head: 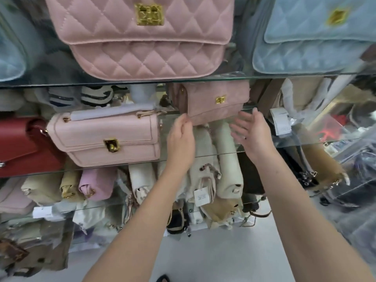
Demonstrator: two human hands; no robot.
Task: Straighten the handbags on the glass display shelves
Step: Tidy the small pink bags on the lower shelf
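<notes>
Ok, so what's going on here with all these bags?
A person is adjusting a small pink handbag on the middle glass shelf. The left hand pinches its lower left corner; the right hand is open by its lower right edge, not clearly touching. A pale pink bag sits to the left; a quilted pink bag and a blue bag stand above.

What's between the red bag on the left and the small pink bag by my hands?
A pale pink bag with a gold clasp, between the red bag and the small pink bag, in the head view.
</notes>
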